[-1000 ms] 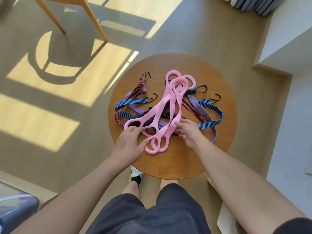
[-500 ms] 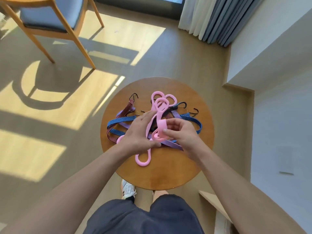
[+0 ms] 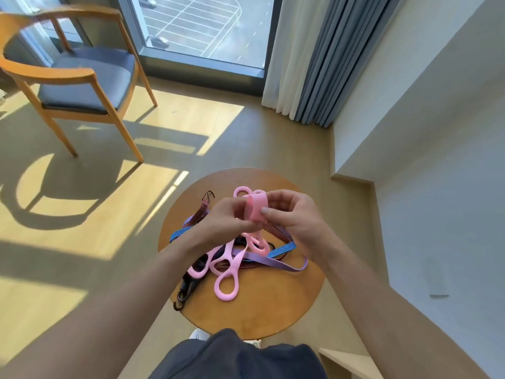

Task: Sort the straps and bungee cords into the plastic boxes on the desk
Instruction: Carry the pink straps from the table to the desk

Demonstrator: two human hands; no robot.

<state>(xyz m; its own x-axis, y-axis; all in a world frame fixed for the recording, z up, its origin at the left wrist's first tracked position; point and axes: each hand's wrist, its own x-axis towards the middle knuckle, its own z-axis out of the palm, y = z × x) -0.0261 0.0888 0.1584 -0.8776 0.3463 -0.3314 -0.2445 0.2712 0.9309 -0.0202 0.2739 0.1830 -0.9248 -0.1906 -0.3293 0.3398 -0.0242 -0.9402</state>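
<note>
Over the round surface (image 3: 273,310), pinching one end loop of the pink strap (image 3: 255,209) in curled fingers (image 3: 269,213) of left hand (image 3: 226,222) and right hand (image 3: 295,217), raised higher than half a second ago, with its length hanging down onto the bungee cords (image 3: 281,248).

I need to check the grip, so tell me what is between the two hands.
In the head view, a folded loop of pink strap lies between the left hand and the right hand, pinched by both.
</note>
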